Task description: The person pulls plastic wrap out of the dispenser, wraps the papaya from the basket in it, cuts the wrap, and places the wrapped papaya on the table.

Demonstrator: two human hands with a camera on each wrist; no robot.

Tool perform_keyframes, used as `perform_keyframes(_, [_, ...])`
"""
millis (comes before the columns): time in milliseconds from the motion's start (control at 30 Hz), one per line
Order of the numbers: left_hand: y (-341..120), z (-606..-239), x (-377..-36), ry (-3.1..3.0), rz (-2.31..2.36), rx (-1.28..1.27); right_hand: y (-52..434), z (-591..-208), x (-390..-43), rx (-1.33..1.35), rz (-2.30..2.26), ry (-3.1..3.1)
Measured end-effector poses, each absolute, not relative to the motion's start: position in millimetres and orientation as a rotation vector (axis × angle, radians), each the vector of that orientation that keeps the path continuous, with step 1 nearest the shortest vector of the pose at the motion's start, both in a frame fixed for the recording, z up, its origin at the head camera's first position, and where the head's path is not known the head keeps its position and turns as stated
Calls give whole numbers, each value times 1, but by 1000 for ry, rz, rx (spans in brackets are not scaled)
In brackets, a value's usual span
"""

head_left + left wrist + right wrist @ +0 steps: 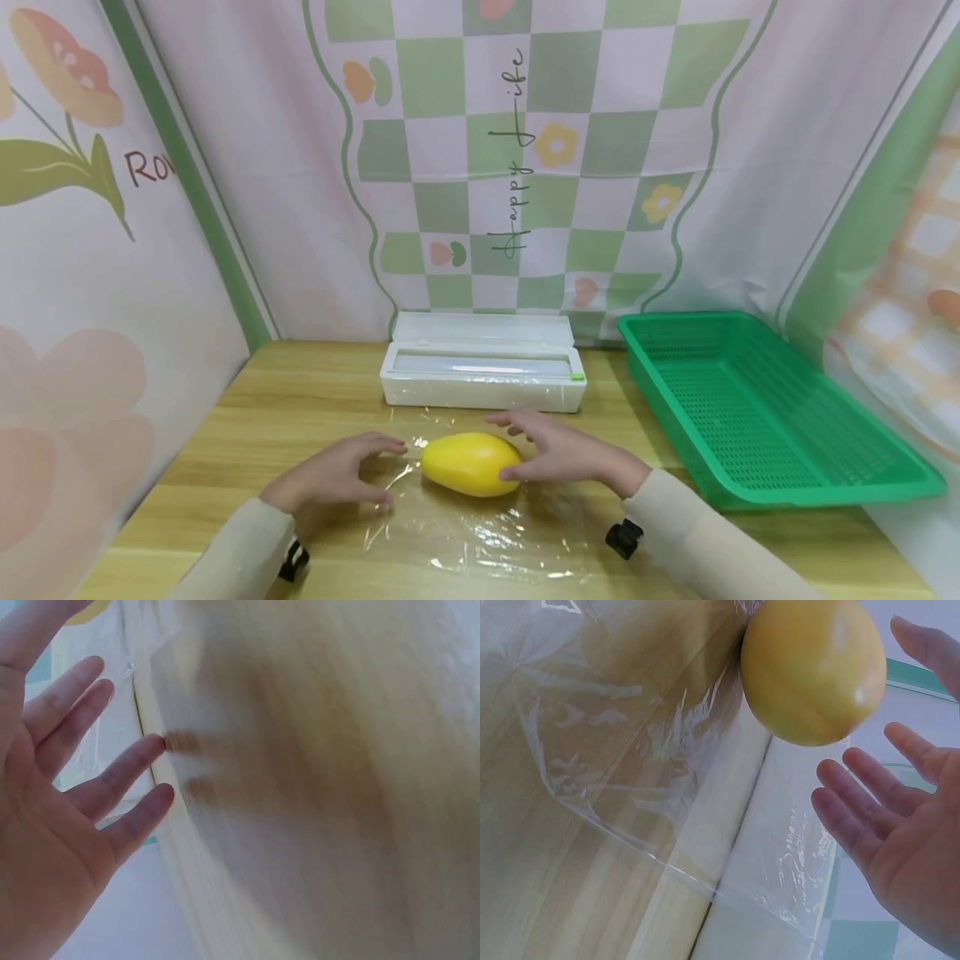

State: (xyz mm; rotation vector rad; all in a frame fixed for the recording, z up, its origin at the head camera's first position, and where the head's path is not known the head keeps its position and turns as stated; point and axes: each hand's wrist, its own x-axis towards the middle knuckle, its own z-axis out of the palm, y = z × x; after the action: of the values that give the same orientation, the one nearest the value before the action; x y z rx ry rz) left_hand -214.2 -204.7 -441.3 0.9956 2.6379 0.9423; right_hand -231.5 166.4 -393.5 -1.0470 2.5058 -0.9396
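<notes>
A smooth, yellow, oval fruit (468,463) lies on a sheet of clear plastic wrap (480,542) spread over the table. To its left my left hand (337,473) hovers with fingers spread, holding nothing; the left wrist view shows that palm (52,825) bare. At the fruit's right end is my right hand (558,448), its thumb overlapping the fruit in the head view. In the right wrist view the fingers (855,806) stand apart from the fruit (814,671), with a gap between. The wrap (630,772) shows creases and a loose edge there.
A white wrap dispenser box (483,392) with its lid raised stands behind the fruit, a roll (480,365) inside and a green slider (577,377) at its right end. A green perforated basket (817,500) sits at the right. Patterned cloth (300,167) hangs around the wooden table (300,375).
</notes>
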Motion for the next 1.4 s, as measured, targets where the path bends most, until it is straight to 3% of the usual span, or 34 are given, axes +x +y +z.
perform_keyframes(600, [-205, -441, -218, 2703, 1144, 998, 201, -401, -202, -1296, -991, 2618])
perform_keyframes(933, [-194, -430, -204, 2510, 1095, 1074, 223, -416, -179, -1281, -945, 2495])
perform_keyframes(1400, [-184, -436, -186, 2286, 881, 1156, 230, -437, -166, -1521, -768, 2407])
